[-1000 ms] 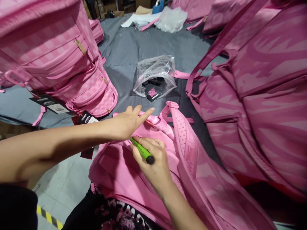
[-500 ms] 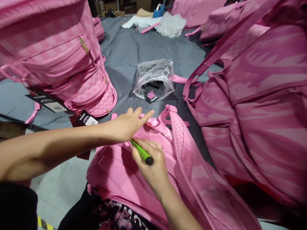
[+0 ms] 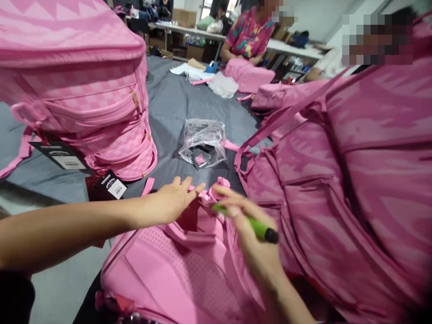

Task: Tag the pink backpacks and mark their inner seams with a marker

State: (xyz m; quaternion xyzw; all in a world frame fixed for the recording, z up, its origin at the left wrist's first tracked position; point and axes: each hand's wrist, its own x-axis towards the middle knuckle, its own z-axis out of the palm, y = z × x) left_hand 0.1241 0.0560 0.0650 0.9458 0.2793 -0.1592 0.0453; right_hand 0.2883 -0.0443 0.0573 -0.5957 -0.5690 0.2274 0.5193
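Observation:
A pink backpack (image 3: pixel 168 270) lies back panel up in front of me, its dotted padding showing. My left hand (image 3: pixel 177 198) rests over its top edge with fingers stretched and spread; the thumb is hidden. Smeared by motion, my right hand (image 3: pixel 251 225) grips a green marker (image 3: pixel 258 227) with a black end, above the right side of the backpack's top. Just beyond my hands, a clear plastic bag (image 3: pixel 204 130) holds a black card (image 3: pixel 200 159) with a pink piece on it.
A checkered pink backpack (image 3: pixel 97 108) with black hang tags (image 3: pixel 62 155) stands at left. Larger pink backpacks (image 3: pixel 374 148) crowd the right. Crumpled plastic (image 3: pixel 222 85) and papers (image 3: pixel 189 69) lie farther along the grey-covered table (image 3: pixel 168 103). A co-worker (image 3: pixel 249 33) handles a pink bag at the far side.
My right hand has lifted off and moved right with the green marker. My left hand stays at the backpack's top. The view has tilted up, bringing people and far tables into sight.

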